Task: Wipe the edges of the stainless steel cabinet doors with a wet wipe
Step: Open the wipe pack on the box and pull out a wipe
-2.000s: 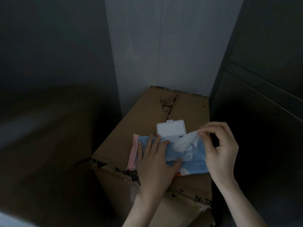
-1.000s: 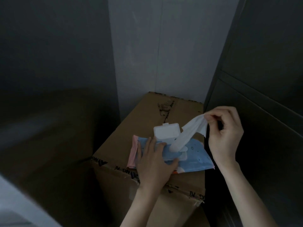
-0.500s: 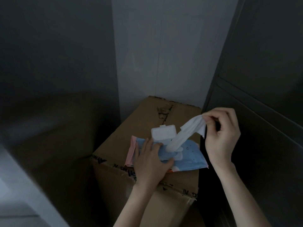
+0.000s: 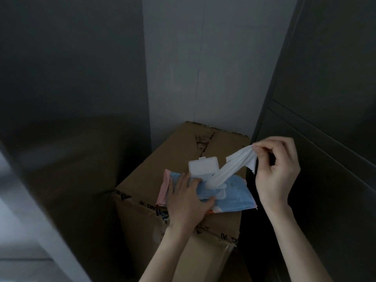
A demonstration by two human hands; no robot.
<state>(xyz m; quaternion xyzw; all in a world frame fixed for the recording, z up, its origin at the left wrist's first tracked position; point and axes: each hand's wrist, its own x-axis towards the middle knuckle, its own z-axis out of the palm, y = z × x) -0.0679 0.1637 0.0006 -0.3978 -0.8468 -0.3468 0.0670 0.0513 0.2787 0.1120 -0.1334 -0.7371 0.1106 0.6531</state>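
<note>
Dimness fills a narrow corner, with a dark wall panel (image 4: 67, 64) taking up the left of the frame. At centre stands a cardboard box (image 4: 179, 147), its taped top facing up. On the near part of that top lies a blue and pink pack of wipes (image 4: 240, 192), its white lid (image 4: 203, 166) flipped up and open.

The left hand (image 4: 187, 202) lies flat on the pack, fingers straight and spread, pressing it down onto the box and gripping nothing. From the opening just right of those fingers, a white wet wipe (image 4: 234, 167) rises in a stretched, twisted strip toward the right of the frame. Its lower end sits in the pack. Its upper end is pinched between the thumb and curled fingers of the right hand (image 4: 276, 176), raised above the right edge of the box.

Grey steel cabinet doors (image 4: 329, 110) fill the right side of the frame, just beside that hand and untouched.

The step in hand appears to be drawing a wipe out; no wiping has begun. The next move likely calls for pulling the wipe free while the pack is held down, then spreading it over the fingers and carrying it to a door edge on the right.
</note>
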